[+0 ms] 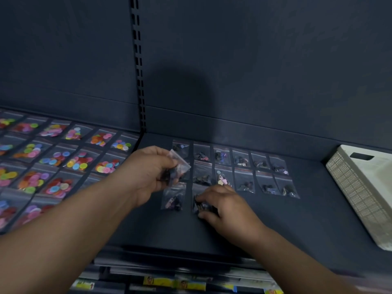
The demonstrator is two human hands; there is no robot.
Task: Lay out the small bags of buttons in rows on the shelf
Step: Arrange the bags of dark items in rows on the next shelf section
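Observation:
Small clear bags of dark buttons [244, 160] lie in rows on the dark shelf [297, 219]. My left hand [152, 172] hovers above the rows' left end and grips a small bunch of button bags [180, 166]. My right hand [224, 204] is down on the shelf, its fingertips pinching one bag of dark buttons [200, 205] in the front row. Another laid bag [172, 199] lies just left of it. Part of the middle row is hidden behind my left hand.
Rows of bags with bright coloured buttons [59, 158] fill the shelf section on the left. A white perforated basket [360, 187] stands at the right end. A slotted upright [139, 81] divides the back panel. Lower shelves with labels [174, 283] show below the front edge.

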